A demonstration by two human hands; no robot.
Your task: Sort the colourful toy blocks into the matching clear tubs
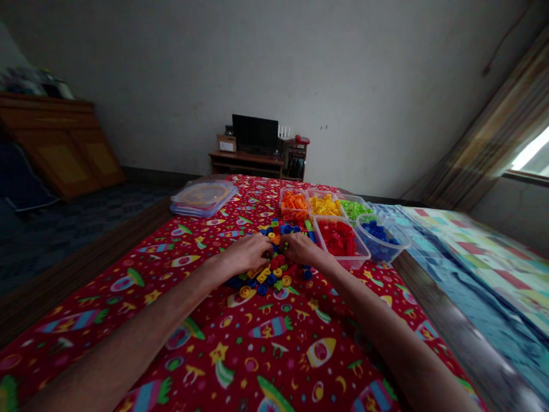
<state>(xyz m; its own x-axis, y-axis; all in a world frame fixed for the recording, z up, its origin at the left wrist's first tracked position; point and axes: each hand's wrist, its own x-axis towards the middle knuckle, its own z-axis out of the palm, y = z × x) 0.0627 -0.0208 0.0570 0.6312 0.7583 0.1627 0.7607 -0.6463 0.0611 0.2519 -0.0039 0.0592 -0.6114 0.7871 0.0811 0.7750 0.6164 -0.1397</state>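
A mixed heap of toy building blocks [263,276] in blue, yellow, red, orange and green lies on the red patterned tablecloth [240,343]. My left hand [250,252] reaches into the heap from the left, its fingers curled down among the blocks. From the right, my right hand [301,249] faces it with bent fingers drawn together, and a small yellow-green bit shows at their tips. What either hand grips is too small or hidden to name. Just right of my right hand stands a clear tub of red blocks [341,239].
Behind the red tub are tubs of orange blocks [294,203], yellow blocks [326,205] and green blocks [355,209]. A round tub [397,243] of blue blocks stands right, near the table edge. Stacked clear lids [203,198] lie far left. A bed [472,257] adjoins the right side.
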